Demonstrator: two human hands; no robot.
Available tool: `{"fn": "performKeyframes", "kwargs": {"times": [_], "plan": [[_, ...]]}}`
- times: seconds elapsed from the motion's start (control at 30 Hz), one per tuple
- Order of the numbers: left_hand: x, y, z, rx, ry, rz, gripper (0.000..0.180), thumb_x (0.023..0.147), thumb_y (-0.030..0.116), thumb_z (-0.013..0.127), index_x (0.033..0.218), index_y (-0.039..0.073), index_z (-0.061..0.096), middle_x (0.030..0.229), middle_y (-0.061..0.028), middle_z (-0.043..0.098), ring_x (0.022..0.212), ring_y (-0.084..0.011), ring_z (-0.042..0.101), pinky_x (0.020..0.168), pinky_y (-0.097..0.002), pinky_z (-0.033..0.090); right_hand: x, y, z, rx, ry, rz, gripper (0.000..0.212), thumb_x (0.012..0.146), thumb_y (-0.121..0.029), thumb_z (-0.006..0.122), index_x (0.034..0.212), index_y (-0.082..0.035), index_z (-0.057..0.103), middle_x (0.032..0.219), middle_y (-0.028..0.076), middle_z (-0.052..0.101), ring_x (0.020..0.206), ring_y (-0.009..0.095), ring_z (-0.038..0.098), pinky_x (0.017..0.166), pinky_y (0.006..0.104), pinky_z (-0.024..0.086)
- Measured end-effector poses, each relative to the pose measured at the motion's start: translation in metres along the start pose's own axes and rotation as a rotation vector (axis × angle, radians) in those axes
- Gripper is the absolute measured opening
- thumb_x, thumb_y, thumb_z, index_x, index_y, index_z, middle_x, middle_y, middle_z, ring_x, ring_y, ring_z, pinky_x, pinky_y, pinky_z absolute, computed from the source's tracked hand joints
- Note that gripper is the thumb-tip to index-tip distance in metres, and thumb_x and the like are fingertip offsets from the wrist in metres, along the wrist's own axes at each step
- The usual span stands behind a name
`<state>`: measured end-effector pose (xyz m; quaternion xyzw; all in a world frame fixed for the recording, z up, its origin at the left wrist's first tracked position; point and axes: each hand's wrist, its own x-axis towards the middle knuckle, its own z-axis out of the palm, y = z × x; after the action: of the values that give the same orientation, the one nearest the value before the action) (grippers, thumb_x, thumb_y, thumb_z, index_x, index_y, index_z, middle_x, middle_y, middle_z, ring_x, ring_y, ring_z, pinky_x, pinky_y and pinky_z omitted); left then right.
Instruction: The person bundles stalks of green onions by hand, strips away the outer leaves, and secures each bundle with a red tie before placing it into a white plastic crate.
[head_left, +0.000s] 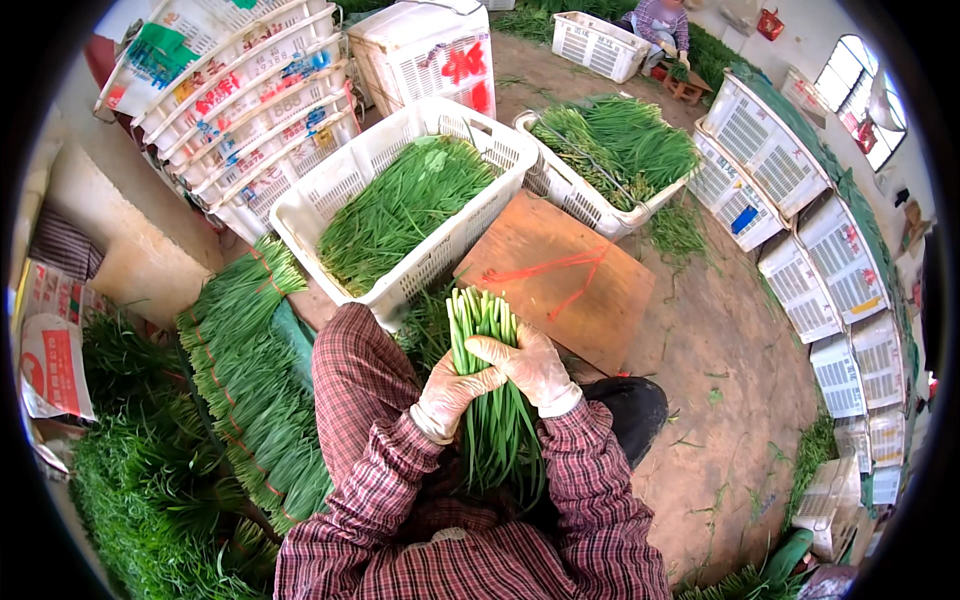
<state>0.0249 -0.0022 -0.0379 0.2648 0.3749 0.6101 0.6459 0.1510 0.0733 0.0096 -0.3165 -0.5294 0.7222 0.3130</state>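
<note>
Both hands wear thin whitish gloves and meet around a bunch of garlic chives (505, 430) in front of my lap. Its pale stem ends stand up past my fingers, while the dark green leaves hang down between my forearms. My left hand (450, 395) wraps the bunch from the left side. From the other side, my right hand (535, 372) closes on it, with the thumb across the stems. Just beyond lies a brown wooden board (545, 250) with red ties (562, 275) spread over its top.
A white crate (290, 225) holding loose chives stands ahead, with another filled crate (640, 215) to its right. Tied bunches (260, 390) are lined up on my left. Stacked crates rise at far left (250, 110) and along the right (800, 250). A person (660, 28) sits in the background.
</note>
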Motion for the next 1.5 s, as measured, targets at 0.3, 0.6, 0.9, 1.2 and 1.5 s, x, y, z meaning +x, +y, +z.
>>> {"fn": "performKeyframes", "kwargs": {"times": [0.3,0.6,0.9,1.2,1.5], "plan": [[-0.003,-0.003,-0.019,-0.378,0.056,-0.134,0.058,0.088,0.026,0.075,0.137,0.004,0.051,0.125,-0.0105,0.064,0.110,-0.0245,0.064,0.098,-0.0400,0.052,0.006,0.016,-0.011,0.131,-0.121,-0.012,0.047,0.098,-0.024,0.062,0.140,-0.004,0.053,0.132,0.003,0.059,0.120,0.013,0.053,0.106,0.0296,0.040],[-0.004,-0.012,-0.021,-0.320,-0.010,-0.131,0.059,0.086,0.020,0.077,0.137,0.004,0.051,0.125,-0.0100,0.064,0.111,-0.0251,0.063,0.098,-0.0401,0.052,0.007,0.033,-0.034,0.231,-0.309,0.027,0.054,0.102,-0.030,0.050,0.147,-0.002,0.042,0.142,0.009,0.051,0.129,0.019,0.047,0.112,0.0341,0.034],[-0.011,-0.010,-0.026,-0.240,-0.114,-0.259,0.060,0.084,0.018,0.078,0.136,0.005,0.051,0.122,-0.0086,0.065,0.109,-0.0232,0.064,0.097,-0.0382,0.051,0.000,0.027,-0.029,-0.061,-0.237,-0.082,0.055,0.101,-0.028,0.054,0.148,-0.002,0.040,0.144,0.010,0.050,0.133,0.019,0.046,0.113,0.0329,0.034],[-0.010,-0.017,-0.016,-0.390,-0.082,-0.243,0.061,0.083,0.013,0.078,0.137,0.005,0.051,0.122,-0.0082,0.064,0.108,-0.0233,0.064,0.097,-0.0390,0.052,-0.012,0.043,-0.013,-0.071,0.176,-0.213,0.047,0.100,-0.028,0.061,0.139,-0.002,0.051,0.129,0.009,0.061,0.117,0.017,0.057,0.104,0.0318,0.043],[-0.006,-0.026,-0.013,-0.315,-0.045,-0.172,0.055,0.084,0.014,0.078,0.132,0.003,0.055,0.119,-0.0082,0.066,0.104,-0.0220,0.066,0.095,-0.0370,0.053,-0.015,0.032,-0.015,-0.033,0.202,-0.117,0.040,0.105,-0.029,0.049,0.129,0.001,0.059,0.119,0.005,0.066,0.103,0.015,0.063,0.092,0.0308,0.050]]}}
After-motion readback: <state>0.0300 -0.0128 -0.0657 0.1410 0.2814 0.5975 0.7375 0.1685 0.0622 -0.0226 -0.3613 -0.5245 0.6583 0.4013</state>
